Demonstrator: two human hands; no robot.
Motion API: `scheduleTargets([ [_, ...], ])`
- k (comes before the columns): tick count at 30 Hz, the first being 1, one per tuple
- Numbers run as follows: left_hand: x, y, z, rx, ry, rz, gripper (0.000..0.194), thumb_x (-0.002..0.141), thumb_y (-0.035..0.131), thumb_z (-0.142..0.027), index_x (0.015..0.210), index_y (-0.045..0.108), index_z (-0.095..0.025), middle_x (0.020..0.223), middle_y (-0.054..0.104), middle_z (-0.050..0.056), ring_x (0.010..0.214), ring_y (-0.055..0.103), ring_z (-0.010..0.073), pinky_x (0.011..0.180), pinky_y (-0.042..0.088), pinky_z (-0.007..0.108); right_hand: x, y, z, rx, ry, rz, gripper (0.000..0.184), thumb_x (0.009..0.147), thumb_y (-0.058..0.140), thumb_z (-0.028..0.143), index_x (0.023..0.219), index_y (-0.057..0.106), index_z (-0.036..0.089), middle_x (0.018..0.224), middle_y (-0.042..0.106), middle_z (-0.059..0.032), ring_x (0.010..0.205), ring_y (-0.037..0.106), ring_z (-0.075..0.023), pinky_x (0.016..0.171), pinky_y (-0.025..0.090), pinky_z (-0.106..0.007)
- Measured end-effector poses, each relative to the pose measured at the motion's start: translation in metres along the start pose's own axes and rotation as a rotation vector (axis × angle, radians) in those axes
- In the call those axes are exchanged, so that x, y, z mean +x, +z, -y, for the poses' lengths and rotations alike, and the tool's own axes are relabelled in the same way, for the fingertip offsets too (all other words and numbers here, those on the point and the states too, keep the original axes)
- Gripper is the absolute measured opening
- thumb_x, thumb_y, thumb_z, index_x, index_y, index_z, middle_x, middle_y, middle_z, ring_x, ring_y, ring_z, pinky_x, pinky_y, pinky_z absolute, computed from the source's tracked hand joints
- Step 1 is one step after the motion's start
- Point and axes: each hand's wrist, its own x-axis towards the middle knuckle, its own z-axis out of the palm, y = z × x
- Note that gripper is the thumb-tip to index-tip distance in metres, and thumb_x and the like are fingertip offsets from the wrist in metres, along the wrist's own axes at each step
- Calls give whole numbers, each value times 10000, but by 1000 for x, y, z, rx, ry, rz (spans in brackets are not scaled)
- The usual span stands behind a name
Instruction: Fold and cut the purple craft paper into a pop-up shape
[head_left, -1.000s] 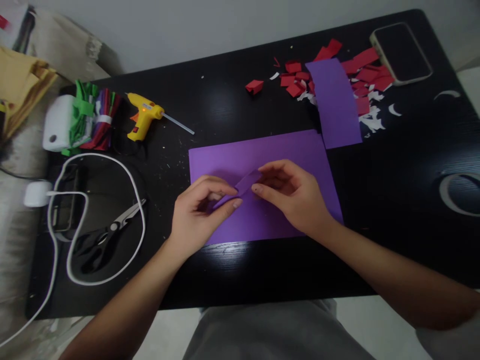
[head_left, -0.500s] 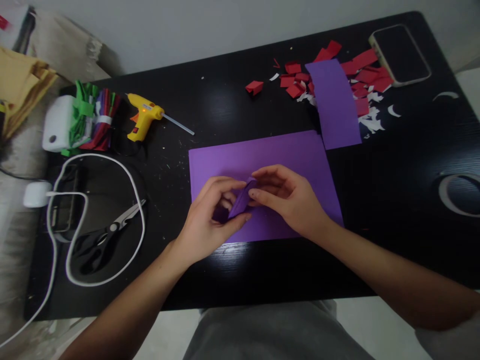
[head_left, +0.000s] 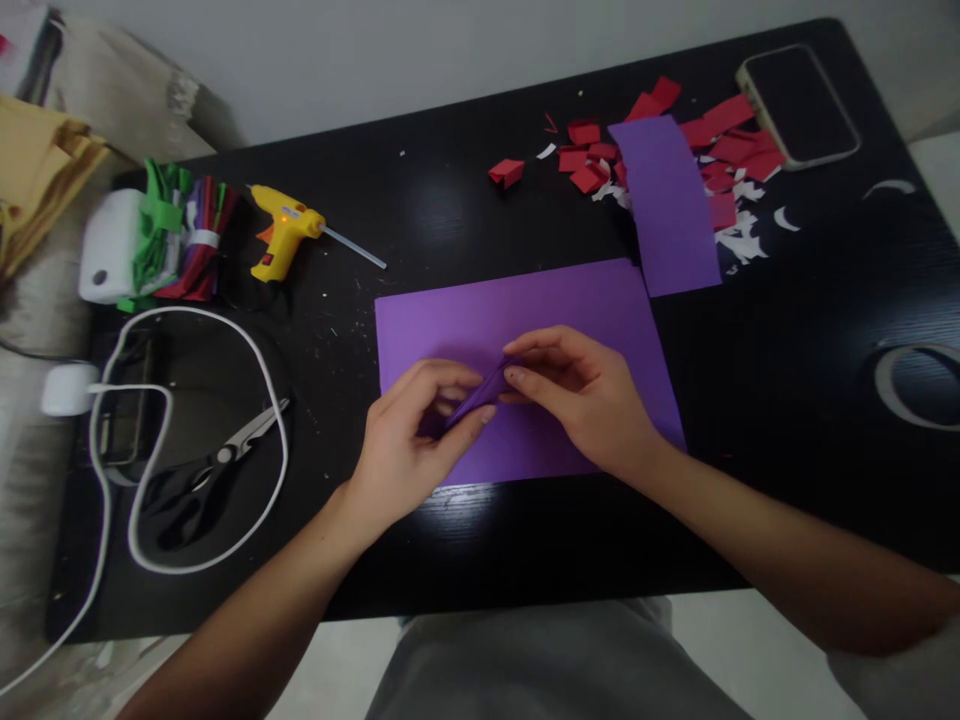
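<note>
Since the frame half a second ago, the left thumb has edged up along the folded purple piece (head_left: 484, 391), which now looks narrower and more closed.

Nearest to me are the grey clothes (head_left: 517, 665) on the person's lap, below the edge of the black table (head_left: 540, 550). Over the table, the left hand (head_left: 412, 430) grips the piece's lower part between thumb and fingers, and the right hand (head_left: 592, 395) pinches its upper end with the fingertips, the other fingers curled.

The piece is matte purple, thin and folded into a slim sliver with a darker crease. Its long axis runs slantwise, one end up toward the right fingertips, the other down into the left hand, where the fingers hide it. It's held above the purple sheets (head_left: 585, 300), whose colour nearly swallows it.

Off to the left, scissors (head_left: 226, 453) lie partly inside a loop of white cable (head_left: 180, 570). Farther back sit a yellow glue gun (head_left: 283, 235) with a clear stick out its rear, and green and dark red bundles (head_left: 176, 235). Opposite them, a purple strip (head_left: 671, 210) covers some red paper pieces (head_left: 585, 180) and white scraps (head_left: 741, 243), with a phone (head_left: 802, 105) beyond.
</note>
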Motion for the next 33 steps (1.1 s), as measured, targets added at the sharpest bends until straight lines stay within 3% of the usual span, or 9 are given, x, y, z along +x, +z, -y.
scheduleTargets([
  [7, 2, -2, 0, 21, 7, -53, 185, 920, 792, -213, 1082, 705, -225, 1042, 726, 34, 876, 681, 143, 775, 566, 285, 1, 0, 1, 4, -11, -2, 146, 847, 870, 314, 946, 797, 235, 954, 759, -10, 932, 758, -170, 827, 710, -324],
  [16, 6, -4, -5, 44, 5, -43, 87, 948, 767, -263, 894, 731, -204, 993, 740, 53, 797, 694, 143, 676, 576, 281, 0, 1, 3, -78, -7, -71, 250, 815, 891, 443, 880, 793, 222, 892, 781, -26, 851, 775, -196, 801, 726, -383],
  [24, 5, -4, -6, -114, -91, -12, 77, 962, 745, -232, 897, 740, -190, 1004, 715, 35, 650, 699, 96, 629, 603, 257, 0, 2, 5, -38, -13, -53, 223, 795, 914, 407, 867, 812, 223, 862, 769, -14, 807, 762, -169, 769, 718, -338],
  [28, 7, -4, -8, -247, -174, -15, 104, 952, 756, -237, 870, 741, -175, 935, 717, 30, 624, 700, 93, 619, 609, 237, 1, 0, 7, -70, -4, -19, 251, 794, 911, 420, 887, 794, 218, 898, 776, -21, 850, 773, -185, 808, 713, -359],
  [33, 9, -5, -10, -280, -220, -29, 106, 936, 773, -240, 856, 747, -176, 921, 730, 37, 628, 702, 107, 621, 613, 252, 1, -2, 6, -63, 21, 20, 237, 808, 903, 378, 928, 774, 219, 872, 791, -14, 770, 794, -184, 805, 711, -381],
])
